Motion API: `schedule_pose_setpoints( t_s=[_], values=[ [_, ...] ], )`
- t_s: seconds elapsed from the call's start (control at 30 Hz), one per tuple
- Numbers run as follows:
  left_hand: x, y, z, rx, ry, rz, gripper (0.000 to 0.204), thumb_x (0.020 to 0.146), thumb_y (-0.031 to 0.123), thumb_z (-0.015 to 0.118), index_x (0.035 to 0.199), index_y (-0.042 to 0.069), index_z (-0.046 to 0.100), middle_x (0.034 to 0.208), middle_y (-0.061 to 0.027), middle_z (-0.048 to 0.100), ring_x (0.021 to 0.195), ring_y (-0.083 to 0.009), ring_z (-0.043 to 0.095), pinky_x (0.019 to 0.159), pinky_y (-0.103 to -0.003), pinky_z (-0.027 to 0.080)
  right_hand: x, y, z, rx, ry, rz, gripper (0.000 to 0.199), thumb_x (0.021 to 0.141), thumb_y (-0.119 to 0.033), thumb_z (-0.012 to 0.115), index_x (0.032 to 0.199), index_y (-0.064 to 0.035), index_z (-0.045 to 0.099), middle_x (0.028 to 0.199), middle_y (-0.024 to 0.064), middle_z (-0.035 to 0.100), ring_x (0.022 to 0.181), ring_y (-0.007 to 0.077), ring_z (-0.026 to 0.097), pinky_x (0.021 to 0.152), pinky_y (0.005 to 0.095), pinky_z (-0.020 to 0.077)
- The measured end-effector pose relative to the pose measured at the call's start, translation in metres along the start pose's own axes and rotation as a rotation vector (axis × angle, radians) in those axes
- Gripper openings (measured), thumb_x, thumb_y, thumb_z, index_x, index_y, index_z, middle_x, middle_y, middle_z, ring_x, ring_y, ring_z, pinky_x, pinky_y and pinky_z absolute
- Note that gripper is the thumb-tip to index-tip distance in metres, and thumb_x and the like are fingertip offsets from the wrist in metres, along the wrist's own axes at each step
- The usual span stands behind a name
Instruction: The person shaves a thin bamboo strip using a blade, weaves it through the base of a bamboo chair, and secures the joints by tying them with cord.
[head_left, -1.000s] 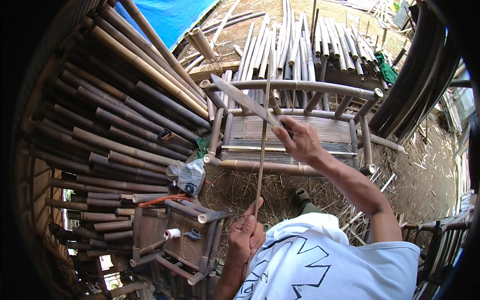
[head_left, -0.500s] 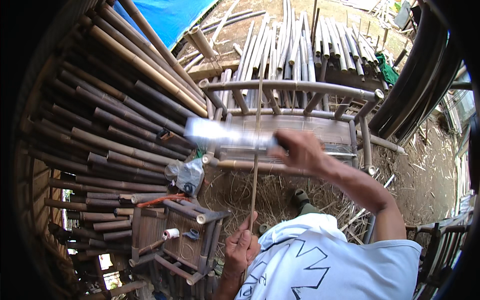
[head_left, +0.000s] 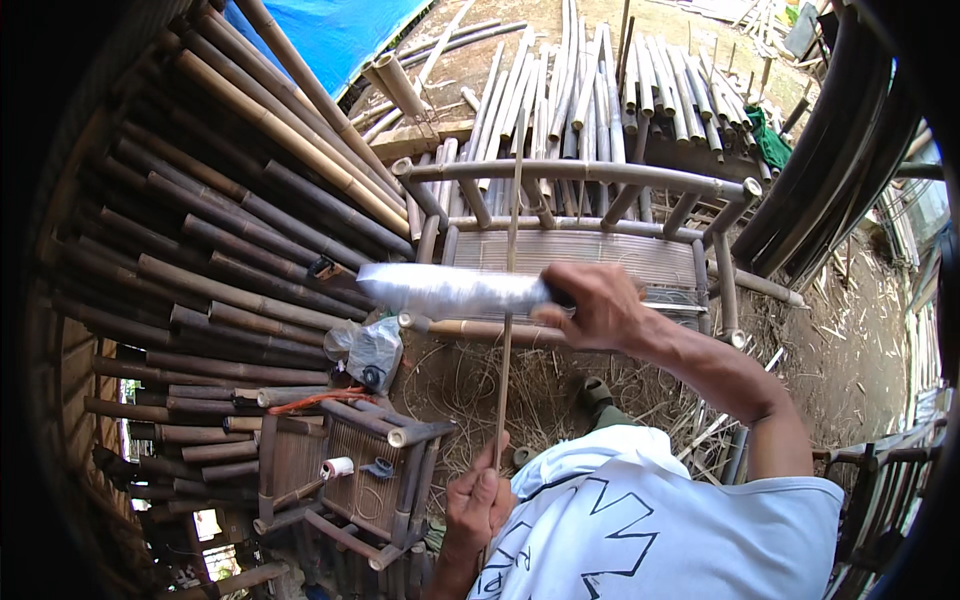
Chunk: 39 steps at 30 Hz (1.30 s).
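My left hand (head_left: 480, 505) is closed around the lower part of a long, thin bamboo strip (head_left: 507, 385), held nearly upright in front of my body. The strip's upper end rises past the bamboo bench. My right hand (head_left: 603, 308) grips the dark handle of a machete (head_left: 440, 287). Its broad, shiny blade points left and lies across the strip, slightly smeared by motion. From this view I cannot tell whether the edge is cutting into the strip or only crosses in front of it.
A bamboo bench (head_left: 575, 172) stands ahead. At lower left is a small bamboo chair (head_left: 410, 437) with a can (head_left: 338, 467) on its slats, beside a plastic bag (head_left: 375, 350). Dark bamboo poles (head_left: 240, 275) fill the left side. Shavings (head_left: 455, 385) litter the ground.
The machete blade is less blurred than before and lies slightly lower and further left. My right hand has moved slightly with it. My left hand keeps its hold on the strip.
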<state>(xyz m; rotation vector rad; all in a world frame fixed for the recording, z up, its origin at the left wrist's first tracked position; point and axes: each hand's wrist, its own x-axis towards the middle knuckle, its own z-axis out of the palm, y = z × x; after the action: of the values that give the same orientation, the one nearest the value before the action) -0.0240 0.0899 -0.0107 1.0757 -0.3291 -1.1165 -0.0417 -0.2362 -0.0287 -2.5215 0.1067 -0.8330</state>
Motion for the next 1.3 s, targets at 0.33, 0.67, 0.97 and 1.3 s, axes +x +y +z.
schedule_pose_setpoints(
  t_s=[0.33, 0.67, 0.97, 1.3],
  values=[
    [-0.009, -0.004, 0.008, -0.021, 0.002, -0.067, 0.048, 0.106, 0.024, 0.042, 0.148, 0.001, 0.036, 0.054, 0.0054, 0.035, 0.045, -0.0027, 0.028, 0.044, -0.019, 0.027, 0.009, 0.039, -0.006, 0.123, -0.007, 0.356, 0.054, 0.100, -0.054, 0.046, 0.089, -0.0022, 0.059, 0.052, 0.0031, 0.052, 0.039, 0.0079, 0.043, 0.029, 0.0269, 0.0314],
    [-0.022, -0.010, 0.005, -0.150, -0.041, -0.123, 0.048, 0.106, 0.024, 0.043, 0.147, 0.001, 0.037, 0.054, 0.0049, 0.035, 0.045, -0.0029, 0.029, 0.044, -0.019, 0.028, 0.037, 0.123, -0.039, 0.185, 0.187, 0.589, 0.051, 0.100, -0.052, 0.045, 0.102, -0.0063, 0.068, 0.070, 0.0064, 0.065, 0.050, 0.0137, 0.055, 0.043, 0.0316, 0.0445],
    [0.048, 0.012, 0.001, 0.133, 0.209, -0.019, 0.036, 0.104, 0.019, 0.045, 0.135, 0.002, 0.051, 0.069, 0.0001, 0.051, 0.044, -0.0026, 0.038, 0.038, -0.017, 0.031, -0.012, -0.030, -0.003, 0.113, -0.261, 0.278, 0.042, 0.095, -0.047, 0.058, 0.091, -0.0051, 0.058, 0.073, 0.0099, 0.064, 0.056, 0.0189, 0.059, 0.046, 0.0366, 0.0513],
    [0.049, 0.020, 0.017, 0.292, 0.224, 0.035, 0.043, 0.104, 0.021, 0.045, 0.142, 0.000, 0.046, 0.066, 0.0021, 0.044, 0.044, -0.0017, 0.035, 0.038, -0.017, 0.030, -0.025, -0.027, 0.034, -0.033, -0.059, 0.001, 0.053, 0.094, -0.058, 0.053, 0.088, -0.0052, 0.057, 0.064, 0.0072, 0.058, 0.049, 0.0196, 0.054, 0.042, 0.0352, 0.0445]
  ],
)
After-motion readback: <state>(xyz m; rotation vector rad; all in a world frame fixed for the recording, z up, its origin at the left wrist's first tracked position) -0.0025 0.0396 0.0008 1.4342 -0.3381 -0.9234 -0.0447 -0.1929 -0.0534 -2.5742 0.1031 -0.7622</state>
